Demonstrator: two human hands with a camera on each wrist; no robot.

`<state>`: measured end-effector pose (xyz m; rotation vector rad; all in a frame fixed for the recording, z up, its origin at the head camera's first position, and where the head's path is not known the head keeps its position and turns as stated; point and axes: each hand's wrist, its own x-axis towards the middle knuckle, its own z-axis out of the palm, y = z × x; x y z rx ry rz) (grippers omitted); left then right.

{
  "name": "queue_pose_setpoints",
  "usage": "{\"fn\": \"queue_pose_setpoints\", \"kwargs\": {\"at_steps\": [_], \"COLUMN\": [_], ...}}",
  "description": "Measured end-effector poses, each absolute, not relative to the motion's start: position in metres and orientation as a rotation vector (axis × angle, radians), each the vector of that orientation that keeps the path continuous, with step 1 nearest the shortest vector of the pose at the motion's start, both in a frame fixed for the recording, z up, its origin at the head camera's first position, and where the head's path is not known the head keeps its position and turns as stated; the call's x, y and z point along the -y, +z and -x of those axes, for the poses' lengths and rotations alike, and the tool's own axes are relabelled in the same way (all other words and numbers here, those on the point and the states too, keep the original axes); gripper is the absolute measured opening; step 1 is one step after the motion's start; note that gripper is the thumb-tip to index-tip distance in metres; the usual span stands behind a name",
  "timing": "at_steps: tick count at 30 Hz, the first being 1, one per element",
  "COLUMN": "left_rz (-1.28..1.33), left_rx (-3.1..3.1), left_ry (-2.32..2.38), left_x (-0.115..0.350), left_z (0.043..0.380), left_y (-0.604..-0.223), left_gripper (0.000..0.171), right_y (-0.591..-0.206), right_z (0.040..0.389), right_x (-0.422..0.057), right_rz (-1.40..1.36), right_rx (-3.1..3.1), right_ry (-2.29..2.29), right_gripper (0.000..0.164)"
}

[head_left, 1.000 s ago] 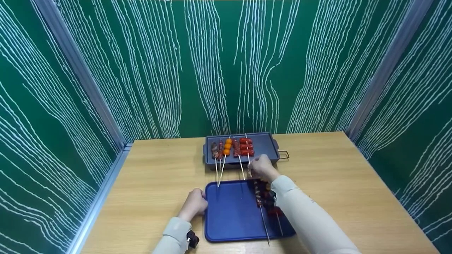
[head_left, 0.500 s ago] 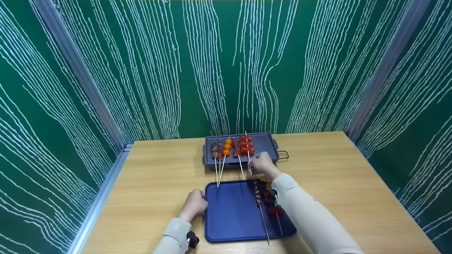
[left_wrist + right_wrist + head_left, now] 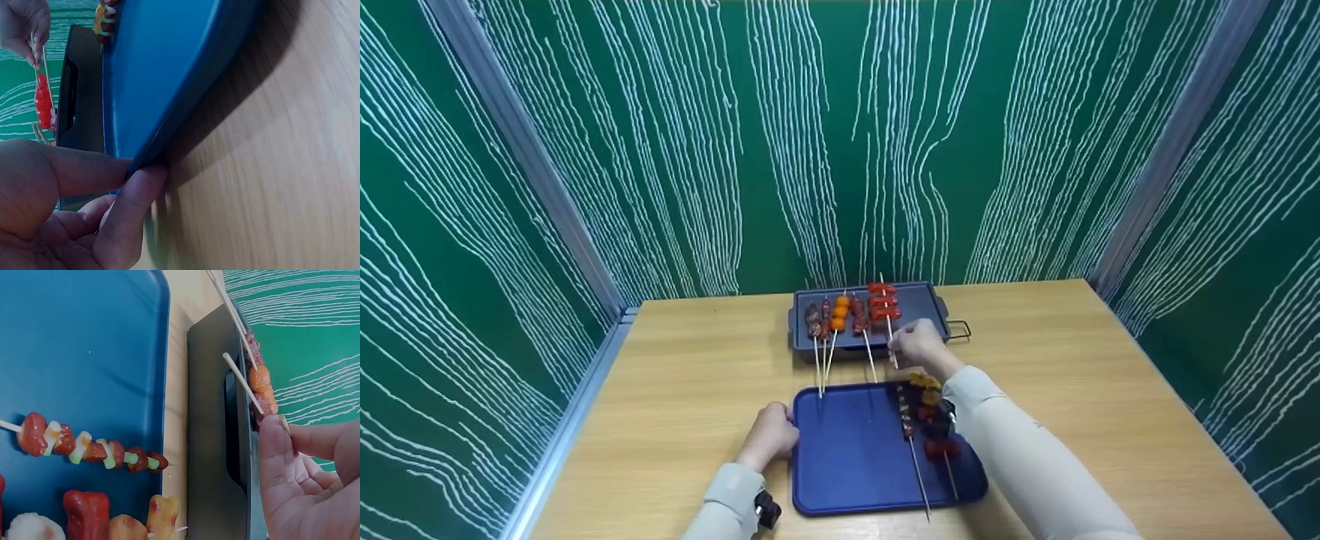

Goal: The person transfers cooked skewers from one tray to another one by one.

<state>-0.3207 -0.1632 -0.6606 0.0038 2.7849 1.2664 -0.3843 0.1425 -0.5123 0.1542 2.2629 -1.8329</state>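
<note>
My right hand (image 3: 919,346) pinches the stick of a skewer with red pieces (image 3: 884,301), whose food end lies over the dark grey grill pan (image 3: 926,311). Thumb and finger meet on the stick in the right wrist view, while the red pieces (image 3: 43,104) show in the left wrist view. My left hand (image 3: 770,435) pinches the left rim of a blue tray (image 3: 847,457) between thumb and forefinger. On the tray's right side lie a meat-and-scallion skewer (image 3: 79,443) and a mixed skewer with a red chunk (image 3: 87,514), partly under my right forearm.
Left of the red skewer, several others rest on the pan, including one with orange balls (image 3: 841,313); their sticks (image 3: 873,360) reach toward the tray. A wire handle (image 3: 961,328) sticks out at the pan's right. Green patterned walls (image 3: 840,150) enclose the wooden table (image 3: 682,375).
My right hand has moved slightly away from me, and the red skewer has slid farther toward the pan's back edge. My left hand and the tray stay put.
</note>
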Motion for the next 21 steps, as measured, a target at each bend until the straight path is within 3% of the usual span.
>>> {"fn": "queue_pose_setpoints", "kwargs": {"at_steps": [21], "left_rz": [-0.078], "left_rx": [-2.823], "left_ry": [1.214], "left_x": [0.166], "left_z": [0.325], "left_y": [-0.664], "left_gripper": [0.034], "right_y": [-0.495], "right_z": [0.372], "right_x": [-0.143], "right_rz": [-0.092], "right_rx": [-2.241], "right_ry": [-1.821], "right_gripper": [0.011]}}
